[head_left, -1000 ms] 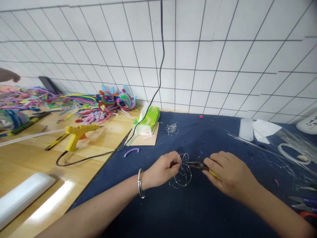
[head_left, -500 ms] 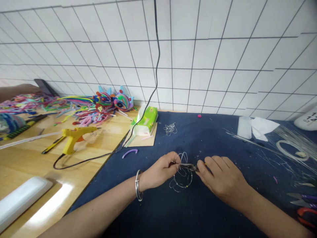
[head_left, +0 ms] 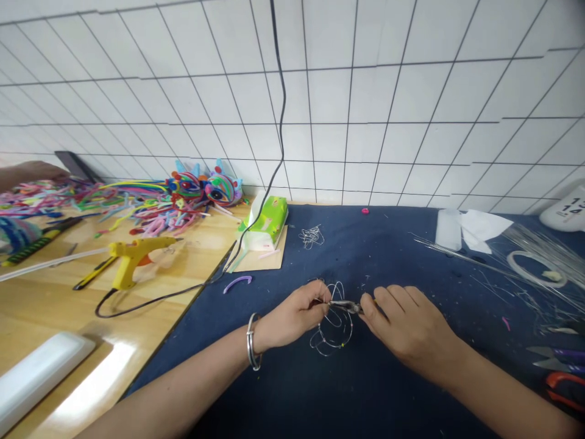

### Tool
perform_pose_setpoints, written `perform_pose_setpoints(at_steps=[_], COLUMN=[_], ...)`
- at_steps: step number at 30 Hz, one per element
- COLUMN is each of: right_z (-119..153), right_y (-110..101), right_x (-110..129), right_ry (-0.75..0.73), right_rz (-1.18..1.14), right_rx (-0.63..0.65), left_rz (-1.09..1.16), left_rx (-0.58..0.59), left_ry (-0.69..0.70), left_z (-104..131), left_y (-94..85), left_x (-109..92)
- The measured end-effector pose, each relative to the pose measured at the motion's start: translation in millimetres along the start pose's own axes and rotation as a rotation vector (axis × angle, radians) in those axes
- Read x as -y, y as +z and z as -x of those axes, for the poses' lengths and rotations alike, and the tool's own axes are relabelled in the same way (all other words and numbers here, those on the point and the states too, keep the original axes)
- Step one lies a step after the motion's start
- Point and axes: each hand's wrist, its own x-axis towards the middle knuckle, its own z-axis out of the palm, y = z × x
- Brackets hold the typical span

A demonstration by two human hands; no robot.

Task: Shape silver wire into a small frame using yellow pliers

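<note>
Between my hands hangs a looped wire frame [head_left: 351, 334] of thin silvery wire, dotted with tiny coloured bits, one of them yellow. My left hand [head_left: 292, 314], with a silver bangle at its wrist, is closed in a pinch on the wire. A pair of pliers [head_left: 351, 306] is gripped in my right hand [head_left: 406, 323], its fingers wrapped over the handles. The pliers' jaws point left and meet the wire right beside my left fingertips; their very tips are partly hidden there.
Left are a yellow glue gun [head_left: 130, 262], its black cord, a cutter knife [head_left: 94, 274] and colourful pipe cleaners [head_left: 159, 216]. A tissue pack [head_left: 270, 219] and tangled wire [head_left: 311, 236] lie behind. Straight wires [head_left: 548, 256] and scissors [head_left: 555, 360] lie right. Another person's hand [head_left: 34, 174] shows far left.
The whole view has shifted slightly. Both hands keep almost the same pose, with the pliers still at the wire beside my left fingertips.
</note>
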Motion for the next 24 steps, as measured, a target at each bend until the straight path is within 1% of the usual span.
perform_pose_setpoints(at_steps=[5, 10, 18, 24], right_z=[-1.8, -3.9, 0.3, 2.4], right_y=[0.5, 0.8, 1.3, -3.1], right_x=[-0.8, -2.1, -1.5, 0.8], right_ry=[0.028, 0.070, 0.054, 0.060], right_rz=[-0.059, -0.163, -0.111, -0.098], right_rx=[-0.006, 0.029, 0.054, 0.089], left_rz=[-0.028, -0.086, -0.179, -0.206], left_rx=[-0.025, -0.014, -0.006, 0.014], left_ry=[0.024, 0.041, 0.080, 0.096], left_z=[0.0, -0.2, 0.3, 0.6], left_y=[0.3, -0.4, -2.0, -2.2], left_x=[1.8, 2.0, -1.8, -1.8])
